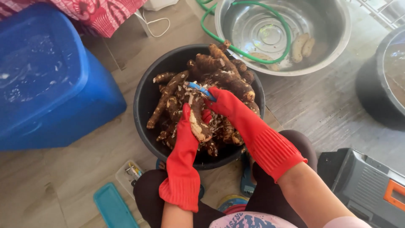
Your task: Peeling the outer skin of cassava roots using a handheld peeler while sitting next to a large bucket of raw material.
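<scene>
At the far left stands a big blue tub (46,80), and a red patterned cloth (97,12) lies over its upper edge. On the floor in front, near the person's knee, there is a teal lid (112,209) and a small clear box (130,173) with little items inside. In the middle is a black basin (145,105), full of brown cassava roots (223,76) with soil and peel scraps between them. The left hand (190,122), in a red rubber glove, is closed around one partly peeled root (198,120) and holds it over the heap, just above the other roots. The right hand (225,105), also in a red glove, grips a blue peeler (200,89), and its blade touches the upper end of the held root, where pale flesh already shows. Behind the basin, touching its rim or very near, is a steel bowl (333,46); a green hose (244,50) runs into it, and a few peeled pale roots (301,45) lie at the bottom. At the far right edge a dark pot (375,93) is only partly visible. Lower right, beside the person's leg, stands a grey case (363,185) with an orange latch. The piled roots crowd closely around both hands.
</scene>
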